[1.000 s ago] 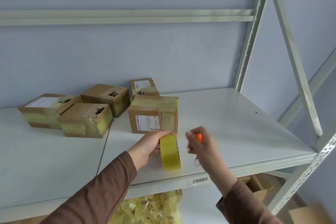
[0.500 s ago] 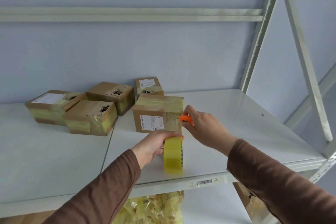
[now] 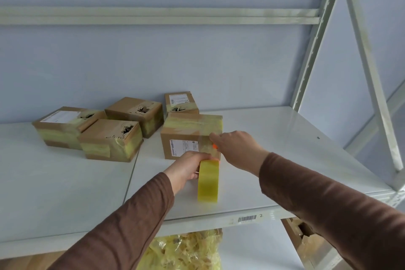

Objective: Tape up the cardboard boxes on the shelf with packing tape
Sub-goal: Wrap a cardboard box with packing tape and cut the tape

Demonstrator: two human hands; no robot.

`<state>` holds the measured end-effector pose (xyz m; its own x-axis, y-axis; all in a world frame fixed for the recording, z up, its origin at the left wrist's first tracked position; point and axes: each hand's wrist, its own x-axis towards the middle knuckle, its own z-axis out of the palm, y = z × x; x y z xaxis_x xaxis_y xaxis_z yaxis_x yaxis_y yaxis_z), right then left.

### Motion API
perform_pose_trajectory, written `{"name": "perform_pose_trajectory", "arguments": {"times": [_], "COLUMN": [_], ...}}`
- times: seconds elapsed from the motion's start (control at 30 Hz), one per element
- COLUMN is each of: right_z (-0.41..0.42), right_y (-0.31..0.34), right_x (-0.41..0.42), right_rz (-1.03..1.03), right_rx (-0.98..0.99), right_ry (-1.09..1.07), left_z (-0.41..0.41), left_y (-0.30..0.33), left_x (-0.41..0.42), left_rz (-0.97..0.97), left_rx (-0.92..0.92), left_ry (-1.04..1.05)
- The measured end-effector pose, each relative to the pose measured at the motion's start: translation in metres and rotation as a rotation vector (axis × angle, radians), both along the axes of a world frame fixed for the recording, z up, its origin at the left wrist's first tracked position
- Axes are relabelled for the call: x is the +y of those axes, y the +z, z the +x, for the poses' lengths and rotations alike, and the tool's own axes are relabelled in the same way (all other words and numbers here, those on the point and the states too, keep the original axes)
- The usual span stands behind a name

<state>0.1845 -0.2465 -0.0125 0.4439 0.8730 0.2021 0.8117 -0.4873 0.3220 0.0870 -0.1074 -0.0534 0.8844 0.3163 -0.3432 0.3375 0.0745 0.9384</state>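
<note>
A brown cardboard box with a white label (image 3: 190, 136) sits on the white metal shelf (image 3: 285, 160), near the front and a bit right of the middle. Yellowish clear tape covers its top and runs down its right front side. Just in front of it stands a fat roll of yellow packing tape (image 3: 208, 180), up on its edge on the shelf. The left hand (image 3: 188, 167) grips the top of the roll with curled fingers. The right hand (image 3: 237, 148) reaches to the box's right front corner, and its fingers are curled around a small orange tool (image 3: 214, 146). Only a bit of the tool shows, so what kind it is cannot be told. Both arms wear brown sleeves.

Four more brown cardboard boxes (image 3: 110, 139) sit behind and to the left, close together and wrapped in yellowish tape. Some have torn holes on top. A barcode sticker (image 3: 247, 218) is on the shelf's front edge. Under the shelf lies a bag of yellow stuff (image 3: 182, 250).
</note>
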Motion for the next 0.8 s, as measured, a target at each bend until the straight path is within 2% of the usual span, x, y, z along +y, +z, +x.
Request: {"name": "perform_pose_trajectory", "arguments": {"times": [0.13, 0.23, 0.27, 0.33, 0.4, 0.43, 0.6, 0.7, 0.8], "right_z": [0.009, 0.023, 0.027, 0.034, 0.035, 0.032, 0.014, 0.016, 0.014], "right_y": [0.006, 0.001, 0.002, 0.014, 0.024, 0.025, -0.008, -0.018, -0.025], "right_x": [-0.002, -0.03, -0.037, -0.041, -0.031, -0.023, 0.007, 0.01, 0.01], "right_rz": [-0.12, -0.257, -0.193, 0.111, 0.434, 0.526, 0.601, 0.678, 0.657], "right_rx": [-0.057, 0.082, 0.199, 0.455, 0.539, 0.532, 0.475, 0.424, 0.371], "right_ry": [0.002, -0.087, -0.109, -0.076, 0.031, 0.066, -0.083, -0.062, -0.019], "left_z": [0.005, 0.002, 0.002, 0.003, 0.006, 0.007, 0.007, 0.002, -0.007], "left_y": [0.005, 0.006, 0.006, 0.007, 0.008, 0.008, 0.008, 0.011, 0.011], "left_x": [0.003, 0.008, 0.01, 0.014, 0.014, 0.013, 0.013, 0.026, 0.034], "left_rz": [0.005, 0.057, 0.064, 0.055, 0.048, 0.051, 0.134, 0.182, 0.114], "left_rx": [0.042, 0.07, 0.072, 0.074, 0.076, 0.076, 0.165, 0.246, 0.277], "left_ry": [0.0, -0.018, -0.015, -0.006, -0.018, -0.024, -0.077, -0.165, -0.216]}}
